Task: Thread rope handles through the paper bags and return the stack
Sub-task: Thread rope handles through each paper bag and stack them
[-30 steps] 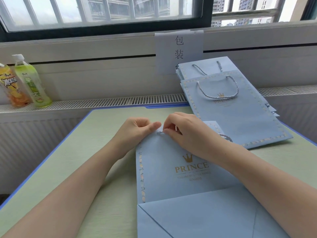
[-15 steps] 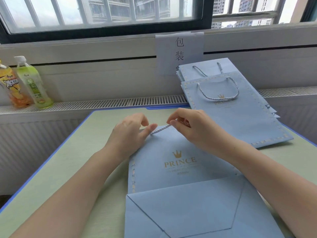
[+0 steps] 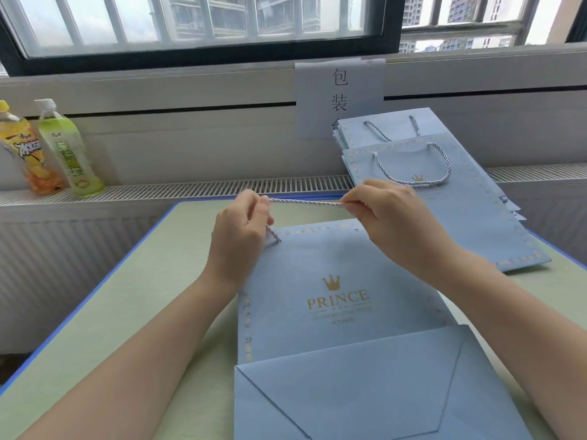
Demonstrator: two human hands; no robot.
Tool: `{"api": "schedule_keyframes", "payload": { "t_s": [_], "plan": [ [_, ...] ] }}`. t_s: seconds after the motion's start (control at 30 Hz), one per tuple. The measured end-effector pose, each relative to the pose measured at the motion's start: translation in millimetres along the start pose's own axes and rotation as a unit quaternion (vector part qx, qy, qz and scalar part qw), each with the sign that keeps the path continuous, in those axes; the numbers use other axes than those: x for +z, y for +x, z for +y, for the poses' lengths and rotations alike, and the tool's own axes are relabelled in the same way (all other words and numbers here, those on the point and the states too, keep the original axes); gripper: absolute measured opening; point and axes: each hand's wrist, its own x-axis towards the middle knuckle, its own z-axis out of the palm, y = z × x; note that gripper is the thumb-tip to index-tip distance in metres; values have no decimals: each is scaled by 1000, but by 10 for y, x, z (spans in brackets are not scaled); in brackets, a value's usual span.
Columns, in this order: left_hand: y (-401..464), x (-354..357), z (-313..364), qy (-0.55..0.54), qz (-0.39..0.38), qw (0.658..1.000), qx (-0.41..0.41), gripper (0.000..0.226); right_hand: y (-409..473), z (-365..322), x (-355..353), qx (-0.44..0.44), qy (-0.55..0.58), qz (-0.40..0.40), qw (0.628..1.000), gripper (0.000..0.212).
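A flat blue paper bag [image 3: 333, 281] printed "PRINCE" under a gold crown lies on the green worktop [image 3: 127, 306]. The left hand [image 3: 236, 239] and right hand [image 3: 394, 223] each pinch the rope handle [image 3: 306, 203], stretched taut between them above the bag's top edge. Behind, a stack of handled bags [image 3: 444, 198] rests under a paper sign [image 3: 340, 96] reading "包装"

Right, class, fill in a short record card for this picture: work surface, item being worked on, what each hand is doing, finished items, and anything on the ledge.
Work surface: green table
Item in work: flat blue PRINCE paper bag
Rope handle: stretched taut between both hands, one end running down to the bag's top left
Left hand: pinches the rope
Right hand: pinches the rope
Finished items: stack of bags with handles, back right
Ledge: yellow drink bottle, green drink bottle
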Motion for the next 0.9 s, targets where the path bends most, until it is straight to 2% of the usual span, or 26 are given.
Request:
{"api": "schedule_keyframes", "payload": {
  "t_s": [0.07, 0.13, 0.23, 0.27, 0.33, 0.4, 0.5, 0.6, 0.7, 0.8, 0.9],
  "plan": [
    [-2, -11, -4, 50, 27, 998, -33, 37, -1, 45, -17, 0, -68, 5, 998, 21],
    [7, -38, -3, 186, 20, 980, -70, 33, -4, 66, -54, 4, -112, 14, 994, 16],
    [34, -68, -61, 387, -76, 908, -143, 27, -4, 67, -133, 21, -136, -14, 990, 19],
    [41, -68, -98, 417, -100, 890, -155, 25, -5, 69, -146, 25, -145, -27, 989, 21],
    [35, -58, -128, 442, -124, 876, -148, 24, -14, 76, -159, 35, -145, -42, 988, 24],
    [19, -29, -125, 415, -130, 897, -82, 26, -29, 58, -143, 47, -118, -32, 991, 25],
    [-33, 39, -60, 293, -183, 938, 4, 27, -23, 2, -124, 41, -107, 27, 993, 27],
    [-65, 97, -96, 271, -253, 929, 16, 21, -3, -42, -161, 46, -66, 121, 989, 23],
    [-21, 56, -165, 237, -239, 941, 15, 17, 6, -23, -218, 68, -25, 181, 981, 20],
    [52, -29, -161, 157, -225, 961, 13, 22, 20, 14, -231, 98, -4, 179, 979, 20],
    [103, -119, -108, 109, -243, 964, -14, 19, 22, 42, -212, 117, 3, 166, 979, 20]
  ]
}}
